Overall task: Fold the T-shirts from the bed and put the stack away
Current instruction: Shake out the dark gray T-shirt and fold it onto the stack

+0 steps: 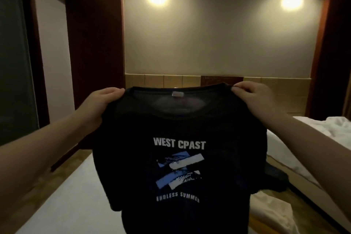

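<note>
The left hand (103, 100) and the right hand (252, 96) each pinch one shoulder of the black T-shirt (178, 131), fingers (247, 88) closed on the cloth beside the collar. The T-shirt hangs in the air above the bed (62, 201), print toward the person. This hold likely lets the fabric drop straight before folding.
</note>
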